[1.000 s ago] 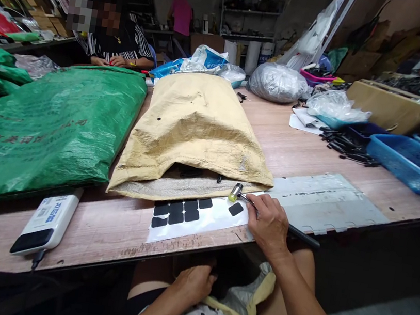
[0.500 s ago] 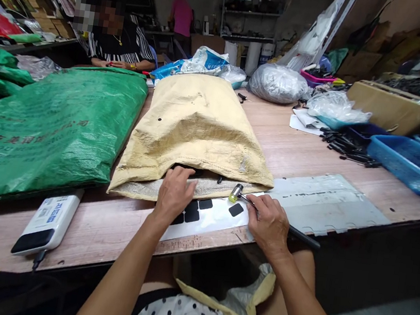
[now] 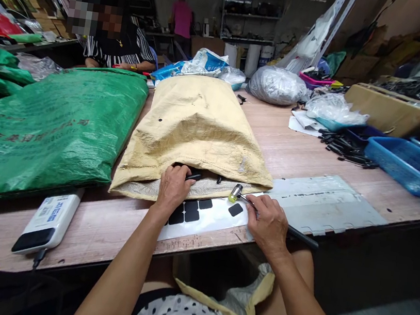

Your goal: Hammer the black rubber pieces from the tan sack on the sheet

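Note:
My left hand (image 3: 174, 186) is closed at the mouth of a yellow woven sack (image 3: 198, 130). Its fingers grip a slim black part (image 3: 194, 176), whose far end is partly inside the sack opening. In my right hand (image 3: 268, 222) is a small mallet (image 3: 237, 192) with a yellowish face and a long black handle. The mallet head rests low over a white sheet (image 3: 220, 220). Black rounded-square pads (image 3: 191, 215) stick to that sheet, and a single pad (image 3: 235, 210) lies apart near the mallet head. Another small black piece (image 3: 219, 179) pokes out at the sack's opening.
A green sack (image 3: 49, 130) and a white power bank (image 3: 48, 221) with a cable lie to the left. On the right are a grey plate (image 3: 324, 202), a blue basket (image 3: 407, 167) and a pile of black parts (image 3: 346, 148). A person (image 3: 121, 51) sits across the table.
My left hand has come back slightly from the sack opening and closed on a black part. My right hand keeps the mallet in nearly the same place.

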Demonstrator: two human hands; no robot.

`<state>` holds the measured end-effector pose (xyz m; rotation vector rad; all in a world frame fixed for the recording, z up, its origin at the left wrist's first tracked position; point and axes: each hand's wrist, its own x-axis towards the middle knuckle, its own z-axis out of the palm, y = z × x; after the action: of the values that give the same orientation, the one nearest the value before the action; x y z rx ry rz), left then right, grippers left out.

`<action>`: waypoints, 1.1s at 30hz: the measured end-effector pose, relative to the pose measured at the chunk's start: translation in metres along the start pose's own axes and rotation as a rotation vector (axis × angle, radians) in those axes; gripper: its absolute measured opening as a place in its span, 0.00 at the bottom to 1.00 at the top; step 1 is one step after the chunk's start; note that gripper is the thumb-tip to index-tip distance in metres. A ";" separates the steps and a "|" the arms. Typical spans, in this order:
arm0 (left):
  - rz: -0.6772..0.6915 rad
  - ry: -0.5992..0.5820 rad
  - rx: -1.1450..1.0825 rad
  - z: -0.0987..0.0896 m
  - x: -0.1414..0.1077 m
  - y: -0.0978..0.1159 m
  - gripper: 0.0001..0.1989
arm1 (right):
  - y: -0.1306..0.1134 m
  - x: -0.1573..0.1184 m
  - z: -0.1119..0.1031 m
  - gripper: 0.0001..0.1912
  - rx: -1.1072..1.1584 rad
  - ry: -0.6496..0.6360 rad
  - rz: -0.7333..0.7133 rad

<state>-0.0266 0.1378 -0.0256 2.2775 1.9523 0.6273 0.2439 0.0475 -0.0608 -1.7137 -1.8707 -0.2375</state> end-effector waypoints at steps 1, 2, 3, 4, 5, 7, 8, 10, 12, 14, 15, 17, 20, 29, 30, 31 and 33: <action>0.028 -0.001 -0.046 -0.003 -0.005 0.002 0.05 | 0.000 0.000 0.000 0.11 -0.003 0.000 -0.001; 0.065 -0.008 -0.103 -0.007 -0.011 0.005 0.05 | 0.000 0.000 0.000 0.11 -0.006 0.000 -0.002; 0.110 -0.027 -0.164 -0.010 -0.019 0.008 0.05 | 0.000 0.000 0.000 0.11 -0.008 0.000 -0.001; 0.156 -0.055 -0.225 -0.012 -0.028 0.011 0.05 | -0.001 0.000 -0.001 0.11 -0.009 0.000 0.001; 0.198 -0.089 -0.278 -0.014 -0.037 0.014 0.05 | -0.001 0.000 -0.001 0.11 -0.010 -0.001 0.004; 0.246 -0.148 -0.350 -0.014 -0.054 0.020 0.04 | -0.002 0.000 -0.001 0.11 -0.014 -0.003 0.005; 0.250 -0.163 -0.372 -0.013 -0.060 0.021 0.04 | -0.002 0.000 -0.002 0.11 -0.017 -0.002 0.004; 0.235 -0.168 -0.400 -0.009 -0.070 0.022 0.04 | -0.002 0.000 -0.002 0.11 -0.021 0.000 -0.001; 0.223 -0.161 -0.421 -0.005 -0.073 0.020 0.06 | -0.002 -0.001 -0.001 0.11 -0.022 0.000 -0.002; 0.220 -0.156 -0.443 -0.003 -0.073 0.018 0.07 | -0.001 0.000 -0.001 0.11 -0.023 -0.004 -0.004; 0.218 -0.155 -0.455 -0.002 -0.072 0.017 0.07 | 0.000 0.000 -0.001 0.11 -0.023 -0.008 -0.007; 0.210 -0.158 -0.477 -0.002 -0.070 0.016 0.07 | 0.002 0.002 -0.002 0.11 -0.009 -0.024 -0.018; 0.189 -0.173 -0.496 -0.002 -0.069 0.017 0.07 | -0.001 0.005 -0.010 0.13 0.087 -0.035 -0.030; 0.143 -0.168 -0.567 0.002 -0.068 0.015 0.08 | -0.053 0.000 -0.033 0.15 0.540 -0.181 -0.065; 0.139 -0.164 -0.570 0.003 -0.068 0.015 0.08 | -0.057 -0.001 -0.033 0.15 0.544 -0.195 -0.079; 0.136 -0.161 -0.574 0.003 -0.068 0.015 0.09 | -0.060 -0.002 -0.032 0.15 0.543 -0.203 -0.092; 0.128 -0.160 -0.575 0.004 -0.068 0.015 0.09 | -0.065 -0.004 -0.032 0.16 0.531 -0.204 -0.118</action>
<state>-0.0188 0.0705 -0.0419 2.0165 1.3357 0.8549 0.1911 0.0183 -0.0208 -1.3010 -1.9545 0.3738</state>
